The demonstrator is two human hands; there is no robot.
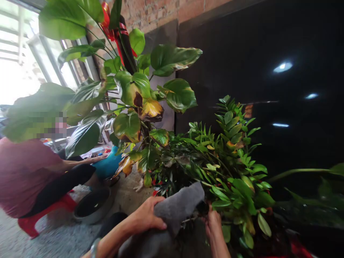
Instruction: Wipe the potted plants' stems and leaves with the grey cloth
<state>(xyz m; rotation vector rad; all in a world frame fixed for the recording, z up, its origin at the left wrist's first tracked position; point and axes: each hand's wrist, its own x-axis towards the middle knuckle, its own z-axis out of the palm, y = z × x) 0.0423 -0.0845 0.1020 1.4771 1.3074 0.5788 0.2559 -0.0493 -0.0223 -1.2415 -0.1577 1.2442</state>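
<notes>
My left hand [147, 215] is closed on a grey cloth [182, 204], its thumb pressed along the lower edge and its fingers mostly tucked behind. The cloth stretches up and to the right, over the base of the leafy plants. Just right of the cloth's far end, my right hand [213, 220] is curled among the low stems, and what it grips is hidden in shadow. Close to that hand are the glossy leaves of a bushy green plant [220, 193]. A thin light stem [189, 219] shows between the two hands.
A tall broad-leaved plant [131, 86] with yellowed, browned leaves rises ahead. At left, a person in a pink shirt [24, 172] sits on a red stool [29, 224] beside a blue container [107, 165] and a dark tub [92, 208]. A dark glossy panel [268, 64] stands at right.
</notes>
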